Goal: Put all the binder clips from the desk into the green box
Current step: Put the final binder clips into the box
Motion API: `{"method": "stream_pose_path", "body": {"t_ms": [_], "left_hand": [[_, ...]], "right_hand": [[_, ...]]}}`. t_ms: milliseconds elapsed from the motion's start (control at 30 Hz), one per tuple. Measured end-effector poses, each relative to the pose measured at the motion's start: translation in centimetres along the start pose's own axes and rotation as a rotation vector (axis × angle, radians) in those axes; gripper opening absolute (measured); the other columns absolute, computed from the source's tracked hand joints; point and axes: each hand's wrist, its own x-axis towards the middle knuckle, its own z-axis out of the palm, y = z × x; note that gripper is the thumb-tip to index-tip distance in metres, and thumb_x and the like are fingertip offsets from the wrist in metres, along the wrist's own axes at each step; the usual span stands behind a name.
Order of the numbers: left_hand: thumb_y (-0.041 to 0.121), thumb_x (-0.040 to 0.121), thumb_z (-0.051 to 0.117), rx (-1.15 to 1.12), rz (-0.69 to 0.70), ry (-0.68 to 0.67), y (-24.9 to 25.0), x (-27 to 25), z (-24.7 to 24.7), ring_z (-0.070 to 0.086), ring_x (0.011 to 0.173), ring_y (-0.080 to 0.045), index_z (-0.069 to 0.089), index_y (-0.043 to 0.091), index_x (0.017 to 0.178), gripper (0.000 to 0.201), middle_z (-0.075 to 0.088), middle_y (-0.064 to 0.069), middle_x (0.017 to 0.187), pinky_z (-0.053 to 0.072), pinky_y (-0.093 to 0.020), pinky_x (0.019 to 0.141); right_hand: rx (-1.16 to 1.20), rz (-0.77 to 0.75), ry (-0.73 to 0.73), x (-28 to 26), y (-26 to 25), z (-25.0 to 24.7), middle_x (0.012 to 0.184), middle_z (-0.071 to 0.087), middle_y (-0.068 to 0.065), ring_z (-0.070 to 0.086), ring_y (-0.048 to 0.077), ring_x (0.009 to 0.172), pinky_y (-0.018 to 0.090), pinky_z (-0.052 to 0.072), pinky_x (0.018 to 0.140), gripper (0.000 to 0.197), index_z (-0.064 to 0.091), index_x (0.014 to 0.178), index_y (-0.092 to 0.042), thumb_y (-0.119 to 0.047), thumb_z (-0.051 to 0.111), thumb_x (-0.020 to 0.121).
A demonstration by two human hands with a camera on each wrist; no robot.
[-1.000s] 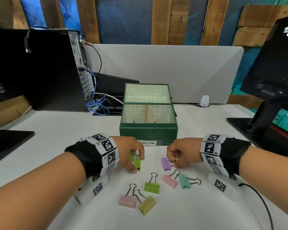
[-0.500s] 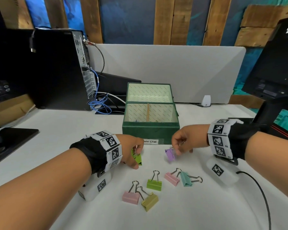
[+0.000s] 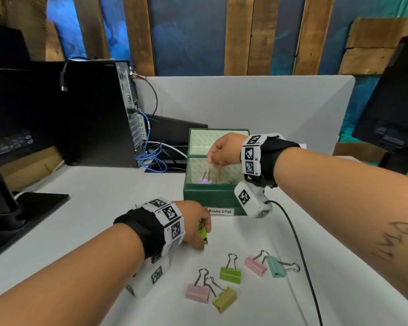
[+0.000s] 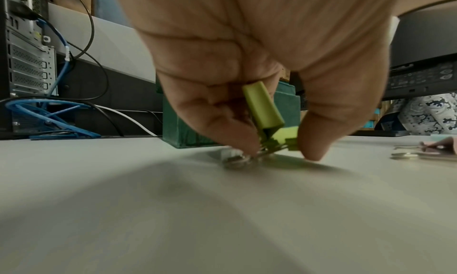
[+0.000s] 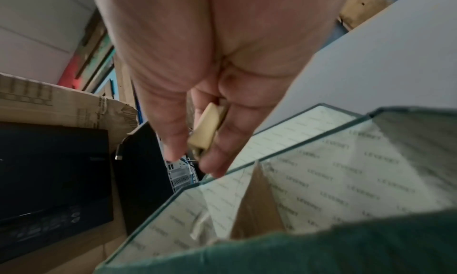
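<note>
From the head view, my right hand (image 3: 223, 150) hovers over the open green box (image 3: 212, 196), with a purple clip (image 3: 205, 181) inside it. My left hand (image 3: 193, 223) sits low on the tabletop (image 3: 80, 208), pinching a green clip (image 3: 202, 231). Five more clips (image 3: 230, 275) lie nearer me.

At my left wrist, my fingers (image 4: 222, 122) and thumb grasp two green clips (image 4: 263, 108) touching the tabletop.

At my right wrist, my fingers (image 5: 217, 153) curl around a yellowish clip (image 5: 206, 129) above the box's paper-lined compartments.

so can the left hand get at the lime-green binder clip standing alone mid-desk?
Probably not yet: the left hand already pinches green clips. The path to the lime-green binder clip looks clear otherwise.
</note>
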Motion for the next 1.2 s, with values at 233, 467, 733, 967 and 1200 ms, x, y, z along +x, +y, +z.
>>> {"method": "stream_pose_path", "body": {"t_ms": [233,467,733,967,1200], "left_hand": [[0.033,0.073,0.072,-0.056,0.057,0.168,-0.5,-0.3,-0.5,0.052,0.099,-0.013,0.061,0.029,0.113,0.041,0.049,0.009,0.105,0.044,-0.024,0.087],[0.027,0.074,0.074,-0.294,0.033,0.435,-1.8,-0.4,-5.3,0.054,0.090,-0.012,0.061,0.029,0.109,0.037,0.052,0.009,0.101,0.047,-0.025,0.081],[0.029,0.073,0.076,-0.356,-0.091,0.531,-2.0,3.3,-7.4,0.059,0.100,-0.015,0.053,0.023,0.129,0.060,0.057,0.001,0.126,0.046,-0.024,0.086],[0.039,0.076,0.071,-0.196,-0.017,0.402,-1.0,1.3,-5.6,0.057,0.110,-0.012,0.059,0.030,0.118,0.044,0.051,0.005,0.125,0.045,-0.027,0.090],[0.048,0.069,0.074,-0.091,0.122,-0.047,1.4,-3.1,-2.9,0.064,0.087,-0.007,0.056,0.047,0.112,0.046,0.059,0.019,0.103,0.050,-0.021,0.081]], "right_hand": [[0.035,-0.039,-0.101,-0.5,2.0,0.3,0.114,0.064,0.004,0.064,0.017,0.095,0.032,0.051,0.095,0.025,0.063,0.109,-0.027,-0.018,0.063,0.086],[-0.098,-0.061,-0.063,-5.5,5.9,-2.2,0.091,0.064,-0.013,0.065,0.009,0.075,0.027,0.053,0.085,0.012,0.064,0.089,-0.033,-0.023,0.061,0.086],[-0.296,-0.009,-0.359,-9.5,8.7,-1.3,0.087,0.062,-0.011,0.057,-0.009,0.060,0.010,0.049,0.064,0.015,0.063,0.100,-0.030,-0.022,0.057,0.089],[-0.298,0.021,-0.531,-10.9,9.6,-0.7,0.105,0.065,-0.006,0.056,0.003,0.073,0.021,0.052,0.077,0.025,0.060,0.103,-0.039,-0.027,0.067,0.082],[-0.499,-0.038,-0.664,-12.4,9.0,0.9,0.111,0.045,-0.014,0.050,0.009,0.096,0.028,0.047,0.093,0.061,0.044,0.123,-0.055,-0.034,0.074,0.074]]}}
